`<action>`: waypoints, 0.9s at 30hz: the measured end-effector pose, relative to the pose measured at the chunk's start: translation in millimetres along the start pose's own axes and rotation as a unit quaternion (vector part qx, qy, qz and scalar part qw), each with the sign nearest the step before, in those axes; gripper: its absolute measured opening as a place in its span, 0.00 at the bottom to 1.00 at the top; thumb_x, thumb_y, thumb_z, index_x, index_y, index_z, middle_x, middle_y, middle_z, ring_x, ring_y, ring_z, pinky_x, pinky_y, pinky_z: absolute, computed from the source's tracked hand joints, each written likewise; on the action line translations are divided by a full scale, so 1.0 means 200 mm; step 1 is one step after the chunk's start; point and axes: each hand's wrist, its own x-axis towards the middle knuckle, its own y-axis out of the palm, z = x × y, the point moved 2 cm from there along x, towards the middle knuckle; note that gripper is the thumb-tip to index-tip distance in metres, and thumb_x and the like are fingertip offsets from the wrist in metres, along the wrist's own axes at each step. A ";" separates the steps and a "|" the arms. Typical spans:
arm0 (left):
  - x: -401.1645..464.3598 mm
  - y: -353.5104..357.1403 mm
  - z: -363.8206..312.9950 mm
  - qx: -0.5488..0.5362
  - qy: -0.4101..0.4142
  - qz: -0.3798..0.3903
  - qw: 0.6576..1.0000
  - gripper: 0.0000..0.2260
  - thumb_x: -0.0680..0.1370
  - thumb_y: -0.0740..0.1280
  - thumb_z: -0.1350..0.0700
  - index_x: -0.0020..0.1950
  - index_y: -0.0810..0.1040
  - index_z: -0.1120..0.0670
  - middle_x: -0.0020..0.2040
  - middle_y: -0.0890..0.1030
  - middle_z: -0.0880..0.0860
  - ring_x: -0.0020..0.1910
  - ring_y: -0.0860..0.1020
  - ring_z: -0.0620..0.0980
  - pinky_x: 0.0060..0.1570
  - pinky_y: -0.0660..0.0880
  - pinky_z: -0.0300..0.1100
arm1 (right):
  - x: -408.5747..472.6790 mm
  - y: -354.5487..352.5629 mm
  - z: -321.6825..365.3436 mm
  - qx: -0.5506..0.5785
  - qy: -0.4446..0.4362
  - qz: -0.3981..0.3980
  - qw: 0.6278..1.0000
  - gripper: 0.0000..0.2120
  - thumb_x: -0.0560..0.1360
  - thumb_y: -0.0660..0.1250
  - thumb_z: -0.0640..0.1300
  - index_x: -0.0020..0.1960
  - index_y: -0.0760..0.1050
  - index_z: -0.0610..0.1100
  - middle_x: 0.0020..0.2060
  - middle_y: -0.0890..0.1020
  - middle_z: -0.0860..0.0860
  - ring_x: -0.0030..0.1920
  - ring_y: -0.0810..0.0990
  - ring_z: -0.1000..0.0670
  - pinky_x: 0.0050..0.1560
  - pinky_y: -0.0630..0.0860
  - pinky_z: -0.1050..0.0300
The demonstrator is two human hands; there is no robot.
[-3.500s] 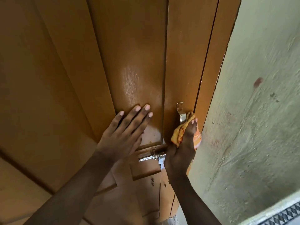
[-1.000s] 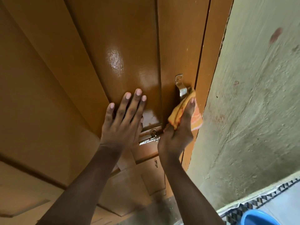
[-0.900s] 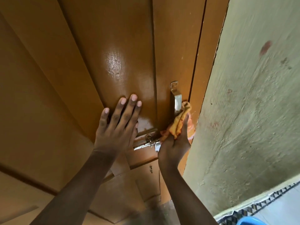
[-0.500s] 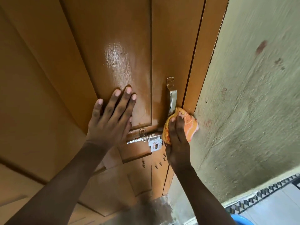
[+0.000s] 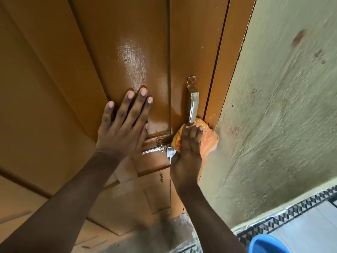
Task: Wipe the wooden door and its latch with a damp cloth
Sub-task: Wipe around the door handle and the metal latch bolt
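Observation:
The brown wooden door [image 5: 116, 52] fills the left and centre, with a wet shine on its middle panel. My left hand [image 5: 124, 125] lies flat on the panel, fingers spread. My right hand [image 5: 187, 152] presses an orange cloth [image 5: 207, 141] against the door's right stile, at the lower end of the metal pull handle [image 5: 193, 101]. The silver sliding latch [image 5: 158, 149] sits just left of the cloth, between my two hands; its right end is hidden under the cloth.
The door frame [image 5: 224, 70] runs beside a rough pale green wall [image 5: 282, 106] on the right. A patterned tile border [image 5: 291, 214] edges the floor at lower right, where a blue bucket rim [image 5: 262, 244] shows.
My right hand with the cloth slid down from the handle's upper end to its base, near the latch. My left hand stayed flat on the panel.

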 end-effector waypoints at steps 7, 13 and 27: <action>0.00 -0.01 0.00 0.000 0.000 0.000 1.000 0.31 0.82 0.59 0.45 0.83 0.57 0.55 0.81 0.59 0.56 0.80 0.59 0.57 0.74 0.49 0.57 | 0.03 -0.06 -0.07 -0.063 0.027 0.004 0.998 0.35 0.75 0.72 0.36 0.79 0.64 0.42 0.80 0.63 0.43 0.80 0.58 0.37 0.66 0.75 0.33; 0.00 -0.01 0.00 0.003 0.003 0.000 1.000 0.31 0.83 0.58 0.45 0.83 0.57 0.55 0.81 0.59 0.55 0.80 0.59 0.56 0.74 0.49 0.57 | 0.00 -0.07 0.04 -0.038 -0.028 0.015 0.999 0.39 0.71 0.77 0.36 0.79 0.64 0.39 0.79 0.66 0.41 0.79 0.58 0.37 0.64 0.76 0.37; 0.01 -0.02 0.01 -0.011 0.000 0.004 1.000 0.30 0.83 0.57 0.46 0.83 0.56 0.55 0.82 0.60 0.55 0.79 0.60 0.56 0.75 0.49 0.56 | 0.04 -0.49 0.01 0.399 0.332 -0.151 0.841 0.16 0.77 0.62 0.35 0.58 0.82 0.48 0.50 0.87 0.52 0.51 0.85 0.49 0.56 0.83 0.45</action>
